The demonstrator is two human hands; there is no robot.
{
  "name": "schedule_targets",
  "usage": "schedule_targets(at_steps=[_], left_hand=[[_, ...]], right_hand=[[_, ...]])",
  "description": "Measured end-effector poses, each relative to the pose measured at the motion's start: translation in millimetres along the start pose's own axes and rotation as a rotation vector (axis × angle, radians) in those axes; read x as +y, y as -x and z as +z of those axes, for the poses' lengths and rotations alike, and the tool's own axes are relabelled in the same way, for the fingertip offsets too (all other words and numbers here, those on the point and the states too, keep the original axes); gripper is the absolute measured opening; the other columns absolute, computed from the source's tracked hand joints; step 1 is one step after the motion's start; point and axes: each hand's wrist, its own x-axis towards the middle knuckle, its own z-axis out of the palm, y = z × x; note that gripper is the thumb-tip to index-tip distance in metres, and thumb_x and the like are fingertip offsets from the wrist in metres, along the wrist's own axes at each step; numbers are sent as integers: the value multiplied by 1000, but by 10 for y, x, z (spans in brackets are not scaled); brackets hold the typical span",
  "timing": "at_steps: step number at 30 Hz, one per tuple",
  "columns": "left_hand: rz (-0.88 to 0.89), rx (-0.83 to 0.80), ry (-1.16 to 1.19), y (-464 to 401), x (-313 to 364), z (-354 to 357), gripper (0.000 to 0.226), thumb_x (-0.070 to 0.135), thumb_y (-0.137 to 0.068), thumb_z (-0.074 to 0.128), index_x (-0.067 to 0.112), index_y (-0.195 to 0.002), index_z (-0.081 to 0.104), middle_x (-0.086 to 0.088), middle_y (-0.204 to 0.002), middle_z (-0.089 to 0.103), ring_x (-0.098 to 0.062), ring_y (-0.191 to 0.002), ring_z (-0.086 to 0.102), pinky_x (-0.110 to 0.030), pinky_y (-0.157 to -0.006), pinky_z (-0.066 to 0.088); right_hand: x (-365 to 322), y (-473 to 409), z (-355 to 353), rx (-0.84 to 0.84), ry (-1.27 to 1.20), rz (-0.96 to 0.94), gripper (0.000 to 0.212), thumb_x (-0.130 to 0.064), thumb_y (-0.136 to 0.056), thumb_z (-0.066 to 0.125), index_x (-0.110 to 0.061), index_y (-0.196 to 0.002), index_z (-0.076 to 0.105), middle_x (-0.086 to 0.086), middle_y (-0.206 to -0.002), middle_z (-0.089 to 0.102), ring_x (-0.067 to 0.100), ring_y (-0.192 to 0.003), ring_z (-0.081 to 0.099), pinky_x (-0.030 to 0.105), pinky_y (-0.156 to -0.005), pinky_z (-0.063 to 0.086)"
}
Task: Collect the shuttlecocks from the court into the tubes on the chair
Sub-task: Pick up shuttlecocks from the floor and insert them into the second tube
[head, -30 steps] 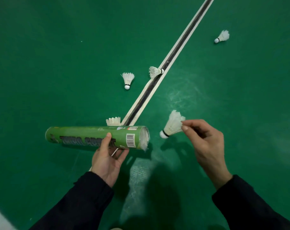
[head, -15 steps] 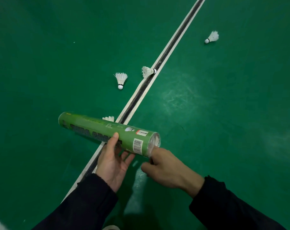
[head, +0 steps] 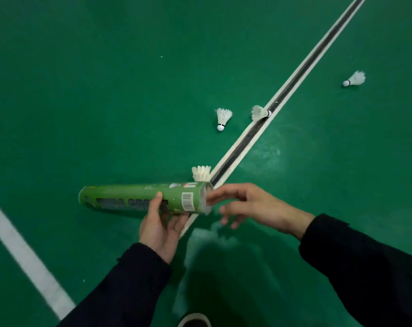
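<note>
Shuttlecocks lie scattered on the green court floor (head: 106, 90): the nearest shuttlecock (head: 201, 173) pokes out just behind the tube, another (head: 223, 118) sits further up, a third (head: 259, 112) touches the dark-centred court line (head: 294, 86), and a fourth (head: 355, 79) lies well apart to the right. The left hand (head: 159, 228) grips the green tube (head: 143, 198) roughly level, thumb over the top, fingers curled under it. The right hand (head: 252, 205) has loose, spread fingers that hold nothing, its fingertips at the tube's open mouth; whether they touch the rim I cannot tell. White feathers seem to show inside that mouth. The step in hand looks like seating a shuttlecock in the tube. To do it well, press it in cork-first and straight so the feathers nest rather than crumple, and tip the open end slightly up so nothing slides out before reaching for the nearest one.
</note>
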Motion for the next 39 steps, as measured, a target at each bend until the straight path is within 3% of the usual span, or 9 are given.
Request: schedule_targets(at_steps=[7,11,15,17,20,25,28,34,39], left_hand=[[118,145,53,-118,288,-353,70,34,-86,74,9,-146,47,-19,-138,62,-31,-119,66,-35,-73,65],[123,150,76,-44,308,-553,62,35,-92,69,11,-145,49,-17,-132,66,-29,-115,70,-35,-75,65],[134,150,97,59,351,-684,56,35,-93,67,12,-142,51,-17,-132,67,-27,-111,73,-36,-75,64],[140,147,112,71,390,-686,54,37,-91,68,13,-137,54,-17,-132,66,-29,-114,71,-36,-76,65],[145,138,129,34,426,-657,38,38,-95,65,16,-125,59,-17,-132,66,-29,-116,68,-36,-80,65],[124,111,133,-60,316,-446,25,39,-98,64,21,-114,64,-14,-125,67,-27,-110,70,-34,-78,65],[76,65,131,-68,155,-230,25,39,-97,66,22,-115,65,-14,-124,66,-25,-104,72,-34,-75,65],[54,-47,10,-27,-180,76,37,42,-88,69,16,-114,68,-10,-106,78,-23,-95,75,-31,-71,64],[87,-27,-6,-24,-246,130,37,42,-90,68,17,-117,68,-9,-110,75,-25,-104,71,-35,-84,65]], right_hand=[[348,-821,-133,395,597,34,38,-28,-96,61,-28,-134,60,-10,-134,64,-10,-64,54,24,-78,50],[472,-1383,-112,430,763,-25,55,-28,-99,58,-24,-151,44,2,-157,46,19,-112,65,34,-105,45],[533,-1681,-110,312,901,18,70,-20,-98,60,-20,-160,26,16,-152,48,31,-118,62,40,-101,50],[542,-1633,-144,262,866,148,57,-20,-95,66,-13,-148,46,18,-134,63,28,-108,65,36,-92,53],[555,-1283,-165,283,503,150,2,-19,-91,74,-21,-92,75,2,-86,71,18,-70,59,29,-63,48],[380,-415,116,564,-247,-281,7,-3,-86,76,-9,-90,77,5,-79,74,14,-73,65,30,-79,58],[429,-179,275,539,-109,-377,5,-7,-82,81,-9,-86,78,10,-85,70,12,-77,63,24,-74,50],[576,-44,334,413,251,-567,13,-11,-97,65,-16,-102,77,-19,-107,69,4,-101,66,20,-88,49],[464,28,199,170,373,-374,30,-7,-90,47,-27,-107,62,-22,-105,59,5,-75,61,45,-70,58]])
